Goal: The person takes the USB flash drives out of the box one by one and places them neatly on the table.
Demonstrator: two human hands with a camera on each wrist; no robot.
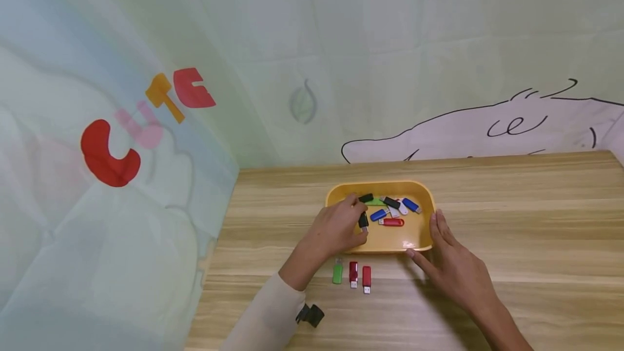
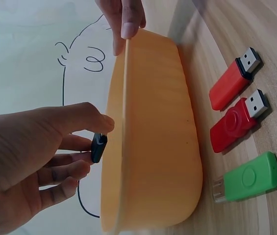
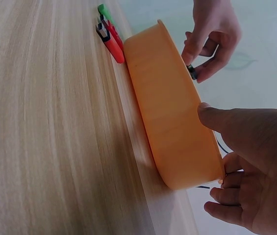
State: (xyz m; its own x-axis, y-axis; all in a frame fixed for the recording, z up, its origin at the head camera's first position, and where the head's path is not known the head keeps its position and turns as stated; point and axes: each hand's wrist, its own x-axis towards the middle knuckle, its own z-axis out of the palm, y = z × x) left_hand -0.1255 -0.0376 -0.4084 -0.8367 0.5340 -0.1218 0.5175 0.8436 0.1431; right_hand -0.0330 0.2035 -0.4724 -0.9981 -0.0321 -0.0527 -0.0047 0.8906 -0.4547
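Observation:
My left hand [image 1: 336, 226] is over the left part of a yellow plastic bin [image 1: 390, 248] and pinches a black USB flash drive [image 1: 363, 220] between thumb and fingers. In the left wrist view, that drive [image 2: 98, 147] shows just past the bin's rim. My right hand [image 1: 460, 270] holds the bin's near right corner, thumb on the front rim and fingers along the right side. Inside the bin lie several other flash drives: a red one [image 1: 392, 222], two blue ones [image 1: 411, 205], black ones [image 1: 390, 202], and green and white ones partly covered.
In front of the bin, a green flash drive [image 1: 337, 272], a dark red one [image 1: 353, 274] and a red one [image 1: 366, 278] lie in a row on the wooden table [image 1: 536, 221]. A printed cloth [image 1: 273, 69] hangs behind and to the left.

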